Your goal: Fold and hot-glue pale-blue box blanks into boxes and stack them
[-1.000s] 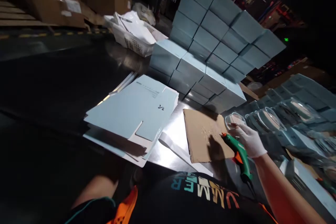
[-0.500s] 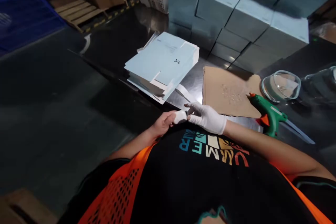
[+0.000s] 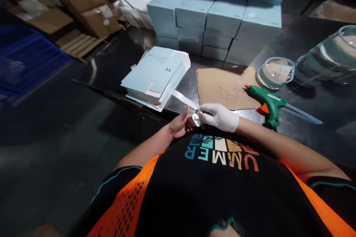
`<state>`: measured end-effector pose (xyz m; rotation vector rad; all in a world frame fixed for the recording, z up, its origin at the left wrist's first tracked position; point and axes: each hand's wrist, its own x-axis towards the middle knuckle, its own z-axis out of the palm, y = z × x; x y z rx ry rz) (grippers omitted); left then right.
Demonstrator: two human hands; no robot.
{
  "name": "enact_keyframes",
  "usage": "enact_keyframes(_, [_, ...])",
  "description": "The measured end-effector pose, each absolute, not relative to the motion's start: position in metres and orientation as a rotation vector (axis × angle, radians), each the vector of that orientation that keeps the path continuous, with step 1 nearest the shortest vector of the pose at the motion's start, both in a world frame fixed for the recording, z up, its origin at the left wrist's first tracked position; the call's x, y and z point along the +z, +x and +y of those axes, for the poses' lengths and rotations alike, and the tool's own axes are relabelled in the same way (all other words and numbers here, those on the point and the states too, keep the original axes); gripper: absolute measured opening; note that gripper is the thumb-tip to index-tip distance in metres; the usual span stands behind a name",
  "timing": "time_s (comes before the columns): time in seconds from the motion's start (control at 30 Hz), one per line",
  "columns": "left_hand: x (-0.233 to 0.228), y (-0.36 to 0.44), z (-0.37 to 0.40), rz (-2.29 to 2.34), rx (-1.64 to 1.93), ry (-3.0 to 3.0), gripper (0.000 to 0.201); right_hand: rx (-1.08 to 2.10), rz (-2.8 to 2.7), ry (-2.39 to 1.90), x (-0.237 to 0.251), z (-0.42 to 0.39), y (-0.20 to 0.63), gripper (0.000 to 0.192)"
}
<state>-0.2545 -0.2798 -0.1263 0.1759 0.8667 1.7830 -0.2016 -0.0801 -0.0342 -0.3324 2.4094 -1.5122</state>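
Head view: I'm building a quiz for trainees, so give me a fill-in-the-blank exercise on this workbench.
1. The right hand wears a white ____.
2. The green glue gun lies with its nozzle on the brown ____.
3. The flat box blanks lie to the ____ of the cardboard sheet.

Missing words: glove; cardboard; left

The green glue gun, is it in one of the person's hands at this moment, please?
No, the glue gun lies on the table beside the cardboard sheet, apart from both hands, which meet near the person's chest.
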Motion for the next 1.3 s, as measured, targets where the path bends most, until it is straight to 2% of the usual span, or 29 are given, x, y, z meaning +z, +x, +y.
enact_keyframes(0.1, [-0.118, -0.261, -0.265, 0.839, 1.694, 0.318, 0.069, -1.390, 2.465, -0.385, -0.026, -0.076, -0.207, 0.016])
enact_keyframes(0.17, [-0.110, -0.264, -0.254, 0.833, 1.737, 0.328, 0.063, -1.427, 2.542, -0.347, -0.024, -0.071, -0.210, 0.019])
enact_keyframes(0.27, [-0.099, -0.266, -0.241, 0.853, 1.885, 0.250, 0.050, -1.501, 2.977, -0.236, -0.031, -0.057, -0.207, 0.026])
enact_keyframes(0.4, [-0.083, -0.266, -0.226, 0.845, 2.078, 0.065, 0.049, -1.153, 3.465, -0.405, -0.048, -0.045, -0.190, 0.025])
enact_keyframes(0.5, [-0.075, -0.262, -0.216, 0.859, 2.133, -0.051, 0.054, -0.872, 3.404, -0.522, -0.058, -0.051, -0.181, 0.022])
enact_keyframes(0.6, [-0.075, -0.257, -0.205, 0.903, 2.162, -0.092, 0.057, -0.752, 3.317, -0.377, -0.063, -0.061, -0.182, 0.018])
enact_keyframes(0.83, [-0.097, -0.245, -0.183, 1.141, 2.331, 0.074, 0.064, -1.013, 3.199, 0.041, -0.070, -0.064, -0.191, 0.026])
enact_keyframes(0.97, [-0.106, -0.247, -0.176, 1.179, 2.310, 0.053, 0.069, -1.067, 3.079, 0.169, -0.078, -0.063, -0.196, 0.020])
enact_keyframes(1.3, [-0.102, -0.264, -0.156, 1.090, 2.312, -0.121, 0.045, -0.662, 3.116, 0.124, -0.082, -0.049, -0.230, 0.028])
